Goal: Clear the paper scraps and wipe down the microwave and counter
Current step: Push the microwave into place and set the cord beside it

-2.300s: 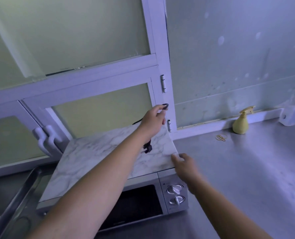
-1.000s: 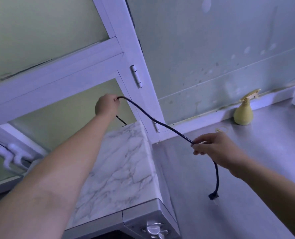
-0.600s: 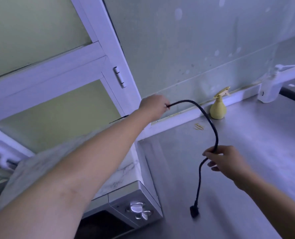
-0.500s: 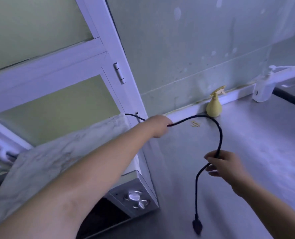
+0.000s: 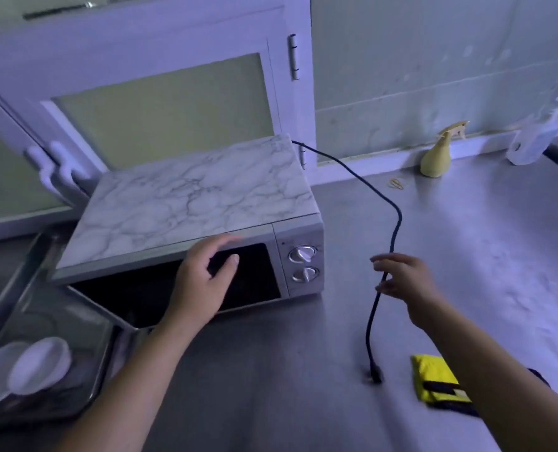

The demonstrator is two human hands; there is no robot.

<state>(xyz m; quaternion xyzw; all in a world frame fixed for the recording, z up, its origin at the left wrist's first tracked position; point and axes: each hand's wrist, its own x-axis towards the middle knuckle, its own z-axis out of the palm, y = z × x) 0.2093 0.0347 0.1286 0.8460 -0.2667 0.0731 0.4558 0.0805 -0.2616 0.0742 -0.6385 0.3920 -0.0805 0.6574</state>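
- At your far left a metal tray [image 5: 103, 350] sits on the counter [image 5: 287, 380], touching the microwave's left front corner, with two white bowls [image 5: 39, 365] in it.
- The microwave [image 5: 189, 203] stands against the window frame, marble-patterned top up, its dark door facing you and its two dials [image 5: 303, 256] on the right.
- Your left hand [image 5: 202, 285] is held in front of the door, fingers straight and spread apart, holding nothing; you cannot tell whether it touches the glass.
- The black power cord [image 5: 396, 223] comes from the microwave's rear right corner, arcs over the counter and drops to its plug [image 5: 376, 377], which lies on the steel.
- Your right hand [image 5: 404, 282] meets the cord at the fingertips; the fingers lie loosely apart, and blur hides whether they pinch it.
- A folded yellow cloth [image 5: 434, 380] lies on the counter beside your right forearm.
- By the back wall stand a yellow spray bottle [image 5: 437, 159] and, further right, a white bottle [image 5: 531, 143].
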